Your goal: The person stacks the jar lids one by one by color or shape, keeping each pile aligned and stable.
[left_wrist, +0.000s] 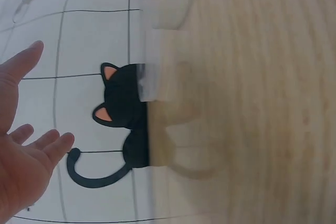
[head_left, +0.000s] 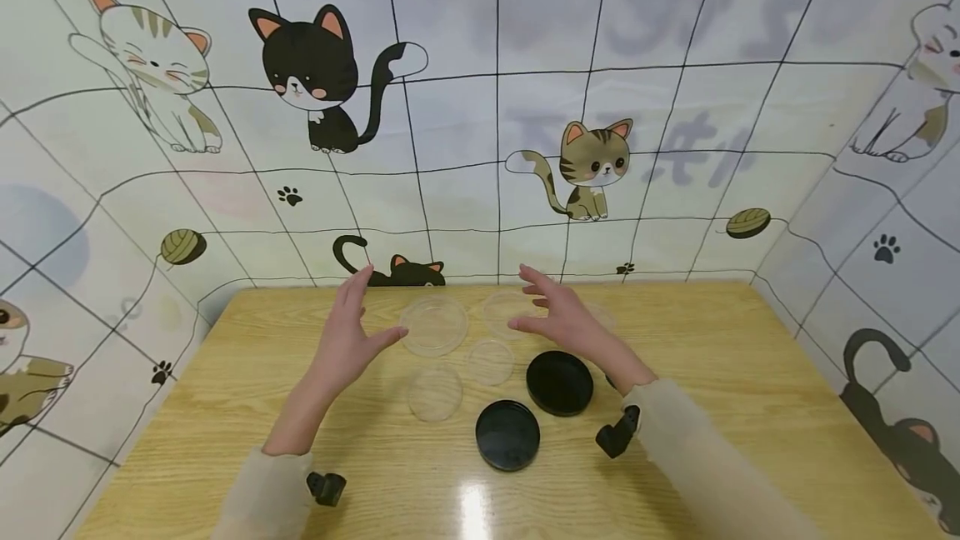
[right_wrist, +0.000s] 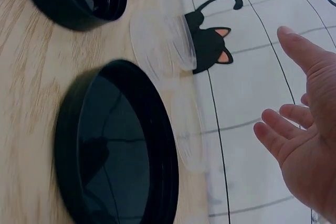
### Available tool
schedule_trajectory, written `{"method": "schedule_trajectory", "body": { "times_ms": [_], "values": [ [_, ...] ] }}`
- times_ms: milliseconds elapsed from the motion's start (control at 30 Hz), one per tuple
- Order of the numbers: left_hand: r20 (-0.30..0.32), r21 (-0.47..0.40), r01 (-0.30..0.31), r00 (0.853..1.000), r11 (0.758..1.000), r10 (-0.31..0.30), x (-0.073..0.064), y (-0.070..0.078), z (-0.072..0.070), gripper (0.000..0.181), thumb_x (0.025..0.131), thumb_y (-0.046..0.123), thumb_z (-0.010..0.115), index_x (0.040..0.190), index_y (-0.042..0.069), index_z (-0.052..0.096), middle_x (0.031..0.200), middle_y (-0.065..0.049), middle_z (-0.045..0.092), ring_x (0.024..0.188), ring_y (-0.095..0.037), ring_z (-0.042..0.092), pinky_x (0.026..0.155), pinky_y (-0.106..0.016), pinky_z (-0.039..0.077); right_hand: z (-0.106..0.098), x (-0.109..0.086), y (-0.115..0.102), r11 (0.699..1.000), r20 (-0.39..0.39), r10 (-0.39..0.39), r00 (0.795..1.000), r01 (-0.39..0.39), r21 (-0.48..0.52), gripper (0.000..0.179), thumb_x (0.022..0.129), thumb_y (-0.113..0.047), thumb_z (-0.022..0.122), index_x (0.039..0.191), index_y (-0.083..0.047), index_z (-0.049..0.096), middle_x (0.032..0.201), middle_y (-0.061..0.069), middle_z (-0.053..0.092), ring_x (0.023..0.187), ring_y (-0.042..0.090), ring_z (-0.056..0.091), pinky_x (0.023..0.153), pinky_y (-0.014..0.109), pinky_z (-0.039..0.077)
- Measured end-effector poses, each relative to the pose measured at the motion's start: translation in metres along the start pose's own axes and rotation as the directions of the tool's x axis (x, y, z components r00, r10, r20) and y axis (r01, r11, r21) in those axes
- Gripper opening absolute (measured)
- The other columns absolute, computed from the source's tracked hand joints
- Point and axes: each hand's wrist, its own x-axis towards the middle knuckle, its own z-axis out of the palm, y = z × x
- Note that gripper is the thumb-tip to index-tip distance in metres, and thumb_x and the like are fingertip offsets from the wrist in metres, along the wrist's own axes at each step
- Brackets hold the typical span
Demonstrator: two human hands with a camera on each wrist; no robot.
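Note:
Both hands hover above the wooden table, palms facing each other, fingers spread and holding nothing. The left hand is left of a large clear round lid, its thumb overlapping the lid's edge in the head view. The right hand is over the back of the table, overlapping another clear round lid. Two smaller clear discs lie between the hands. Nearer the front are two black round lids, one below the right hand and one closer to the person. In the right wrist view a black lid shows its raised rim.
The wooden table meets a white cloth backdrop printed with cats and grid lines at the back and sides. Part of another clear disc shows behind the right wrist. Small black cameras sit at the wrists.

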Motion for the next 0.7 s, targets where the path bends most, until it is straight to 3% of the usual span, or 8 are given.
{"method": "schedule_trajectory", "body": {
  "times_ms": [267,467,700],
  "values": [
    [0.051,-0.240,0.121,0.992,0.963,-0.112,0.003,-0.032,0.012,0.106,0.082,0.006,0.087,0.164,0.011,0.020,0.164,-0.017,0.023,0.142,-0.042,0.037,0.107,-0.054,0.044,0.028,0.030,-0.001,0.998,0.078,0.002,0.997,-0.007,0.065,0.091,0.090,-0.019,0.082,0.161,-0.005,0.029,0.161,0.018,0.036,0.140,0.039,0.045,0.110,0.053,0.041],
    [0.103,-0.337,0.186,0.982,0.923,-0.160,0.004,-0.048,0.013,0.105,0.084,0.001,0.084,0.164,0.007,0.016,0.165,-0.019,0.018,0.143,-0.046,0.035,0.108,-0.055,0.042,0.048,0.049,0.003,0.995,0.106,0.047,0.993,-0.056,0.085,0.093,0.087,-0.015,0.084,0.160,-0.002,0.029,0.160,0.021,0.036,0.137,0.038,0.048,0.109,0.048,0.044],
    [0.178,-0.395,0.261,0.962,0.881,-0.206,0.009,-0.061,0.015,0.107,0.085,-0.002,0.082,0.165,0.007,0.011,0.166,-0.021,0.016,0.143,-0.047,0.034,0.108,-0.053,0.044,0.069,0.059,0.002,0.989,0.142,0.111,0.984,-0.124,0.083,0.097,0.086,-0.016,0.086,0.161,-0.003,0.027,0.162,0.018,0.034,0.139,0.039,0.046,0.107,0.050,0.045]
  ]
}}
